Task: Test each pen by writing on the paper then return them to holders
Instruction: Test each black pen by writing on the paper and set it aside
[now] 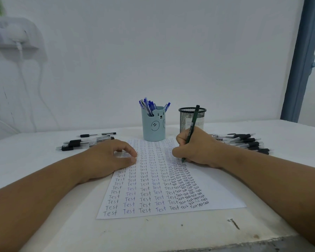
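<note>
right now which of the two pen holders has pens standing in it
The light blue bear-face holder, left of the black mesh holder. Blue pens stick up from its top; no pens rise above the mesh holder's rim.

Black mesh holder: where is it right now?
In the head view, the black mesh holder stands right of the blue bear holder, behind the right hand.
</note>
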`<state>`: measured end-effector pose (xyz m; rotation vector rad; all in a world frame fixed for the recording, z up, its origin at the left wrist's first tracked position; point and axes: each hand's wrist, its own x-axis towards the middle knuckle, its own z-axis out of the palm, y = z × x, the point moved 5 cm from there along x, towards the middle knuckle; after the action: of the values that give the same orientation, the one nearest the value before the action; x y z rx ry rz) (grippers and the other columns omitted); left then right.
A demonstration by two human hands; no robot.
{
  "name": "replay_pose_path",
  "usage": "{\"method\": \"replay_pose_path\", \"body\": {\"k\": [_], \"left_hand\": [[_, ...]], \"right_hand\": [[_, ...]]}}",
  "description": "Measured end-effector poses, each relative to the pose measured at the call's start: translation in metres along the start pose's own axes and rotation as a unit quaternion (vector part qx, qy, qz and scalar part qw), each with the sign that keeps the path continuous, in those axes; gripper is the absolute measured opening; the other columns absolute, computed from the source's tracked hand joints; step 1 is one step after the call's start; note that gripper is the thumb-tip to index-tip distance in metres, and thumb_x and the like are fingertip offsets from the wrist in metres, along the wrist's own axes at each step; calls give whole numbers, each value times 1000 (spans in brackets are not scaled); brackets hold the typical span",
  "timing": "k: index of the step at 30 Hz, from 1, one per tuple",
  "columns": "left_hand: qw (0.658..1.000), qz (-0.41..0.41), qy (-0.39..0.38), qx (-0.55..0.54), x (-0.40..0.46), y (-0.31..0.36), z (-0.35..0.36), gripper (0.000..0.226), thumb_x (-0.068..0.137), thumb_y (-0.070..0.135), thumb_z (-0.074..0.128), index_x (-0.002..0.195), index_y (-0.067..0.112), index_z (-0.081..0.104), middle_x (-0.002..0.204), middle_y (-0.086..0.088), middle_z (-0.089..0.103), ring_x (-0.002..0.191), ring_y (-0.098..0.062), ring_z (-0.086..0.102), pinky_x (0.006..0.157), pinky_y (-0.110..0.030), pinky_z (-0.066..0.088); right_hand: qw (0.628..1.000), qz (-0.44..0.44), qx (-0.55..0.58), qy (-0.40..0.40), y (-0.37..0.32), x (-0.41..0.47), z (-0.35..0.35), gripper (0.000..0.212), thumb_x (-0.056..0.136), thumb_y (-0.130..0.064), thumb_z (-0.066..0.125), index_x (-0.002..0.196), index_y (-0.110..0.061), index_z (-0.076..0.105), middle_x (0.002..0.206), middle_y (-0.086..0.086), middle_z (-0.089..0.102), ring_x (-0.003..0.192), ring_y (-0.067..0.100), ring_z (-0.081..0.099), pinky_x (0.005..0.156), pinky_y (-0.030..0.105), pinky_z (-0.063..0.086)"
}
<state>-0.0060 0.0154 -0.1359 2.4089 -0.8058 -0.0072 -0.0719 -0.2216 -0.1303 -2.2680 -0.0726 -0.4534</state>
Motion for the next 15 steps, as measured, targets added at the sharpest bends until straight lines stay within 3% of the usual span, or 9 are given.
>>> {"method": "replay_pose_path", "body": {"k": [7, 15], "left_hand": [[1000, -2, -4, -6, 0, 0, 0, 17, 85, 50, 71, 100, 43, 70, 115, 30, 52, 103, 18, 42, 97, -27, 33], [1000, -7, -7, -13, 0, -1, 1, 17, 85, 51, 71, 100, 44, 71, 116, 30, 53, 105, 15, 44, 99, -29, 34]], "right_hand": [[999, -3, 33, 8, 3, 1, -1, 35, 74, -4, 69, 55, -11, 40, 55, 6, 29, 56, 20, 36, 63, 35, 34], [1000, 1, 1, 0, 3, 2, 0, 40, 74, -8, 71, 50, -17, 41, 50, 5, 36, 54, 17, 42, 58, 29, 36]]}}
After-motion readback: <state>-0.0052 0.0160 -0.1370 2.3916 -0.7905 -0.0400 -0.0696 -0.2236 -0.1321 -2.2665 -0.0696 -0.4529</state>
